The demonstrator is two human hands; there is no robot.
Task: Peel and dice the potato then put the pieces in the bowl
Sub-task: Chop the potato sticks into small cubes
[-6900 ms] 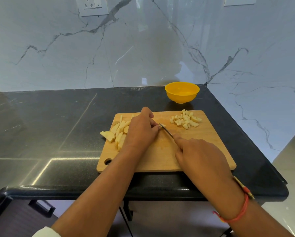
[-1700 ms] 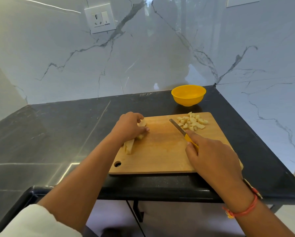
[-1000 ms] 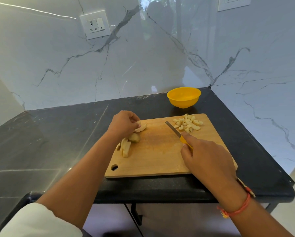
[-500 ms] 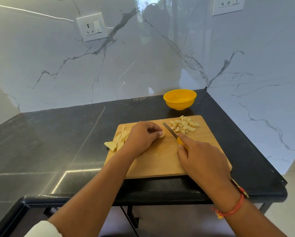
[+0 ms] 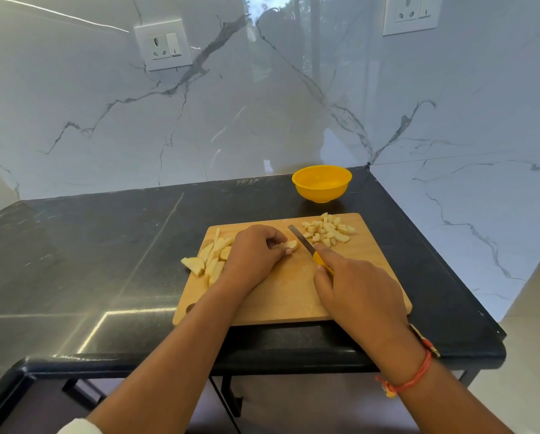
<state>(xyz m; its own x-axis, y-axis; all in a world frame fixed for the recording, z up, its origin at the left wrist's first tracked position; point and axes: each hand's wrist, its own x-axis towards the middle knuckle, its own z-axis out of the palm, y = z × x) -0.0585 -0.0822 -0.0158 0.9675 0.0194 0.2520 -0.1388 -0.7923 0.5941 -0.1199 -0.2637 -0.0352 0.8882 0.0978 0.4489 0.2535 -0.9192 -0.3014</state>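
Wooden board (image 5: 293, 296): potato wedge (image 5: 291, 244) is pinched by left hand (image 5: 253, 258) mid-board | knife (image 5: 300, 242) is gripped by right hand (image 5: 356, 292), blade just beside the left fingertips (image 5: 288, 251) | strips (image 5: 214, 258) left, dice (image 5: 328, 231) right, bowl (image 5: 322, 183) behind, no pieces seen inside | risk: fingertip nicked if blade drifts left; curved wedge may roll under pressure; edge strips may be knocked off.

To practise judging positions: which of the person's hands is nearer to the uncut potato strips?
Left. The left hand, holding a potato piece, lies right beside the potato strips; the right hand, gripping the knife, sits across the cutting board.
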